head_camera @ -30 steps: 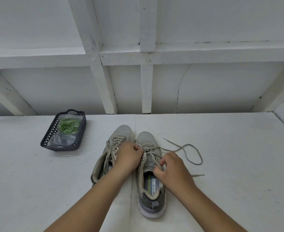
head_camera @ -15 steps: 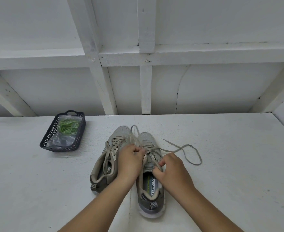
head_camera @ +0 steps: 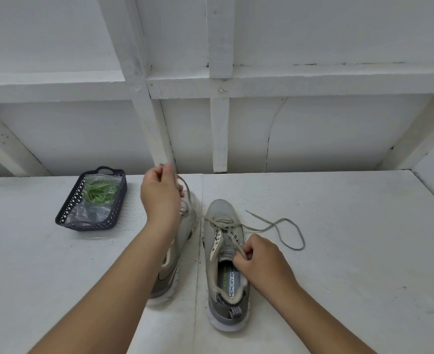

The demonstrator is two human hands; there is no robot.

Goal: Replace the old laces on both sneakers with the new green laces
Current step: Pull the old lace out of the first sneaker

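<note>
While the white painted surface carries everything, at its far left stands a dark plastic basket with a lattice wall, and inside it lies a clear plastic bag with the new green laces. To the right of the basket, well apart from it, the left hand is raised above the toe of the left grey mesh sneaker. Its fingers are closed together on one end of the old grey lace, which runs down from the hand to the front eyelets of the right sneaker. The left forearm covers much of the left sneaker, so I cannot tell how its own lace lies. Just beside it, on the right, stands the right grey mesh sneaker with its toe pointing to the far side and the words "MEMORY FOAM" on the insole. The right hand rests at the tongue of this sneaker, with thumb and fingers pinched on the lace near the top eyelets. The other end of the same lace lies loose on the surface to the right, making an open loop.
</note>
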